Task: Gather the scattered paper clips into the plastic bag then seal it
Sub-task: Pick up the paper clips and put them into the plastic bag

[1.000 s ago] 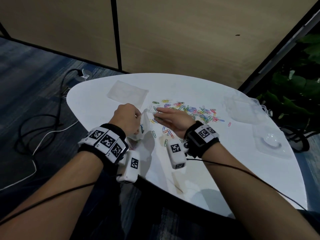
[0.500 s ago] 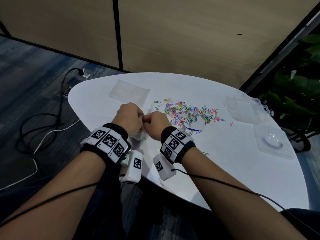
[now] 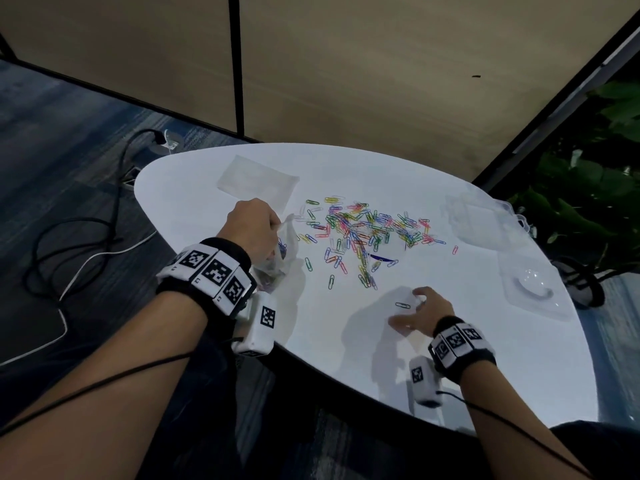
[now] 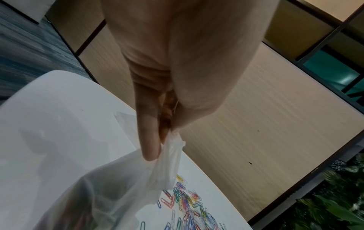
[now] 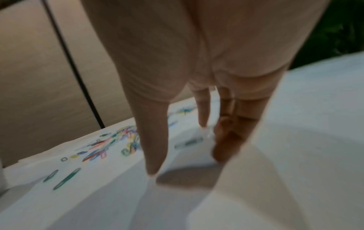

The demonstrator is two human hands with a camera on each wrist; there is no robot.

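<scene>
Left hand point(image 3: 252, 226): pinches the plastic bag point(image 3: 282, 254) rim, bag hanging at the counter point(image 3: 485, 358) edge. Right hand point(image 3: 420, 315): fingers spread, empty, over one green clip point(image 3: 402, 305). Paper clips point(image 3: 367, 230): scattered mid-counter. Surroundings: beige wall panels, carpet, cables. Bag contents unclear.

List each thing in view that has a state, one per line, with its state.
plastic bag: unsealed, mouth held up, some clips inside.
left hand: pinches the bag's rim.
right hand: fingers spread, reaching at a lone green clip.
paper clips: scattered loose on the table.
spare bag: flat, apparently empty.
</scene>
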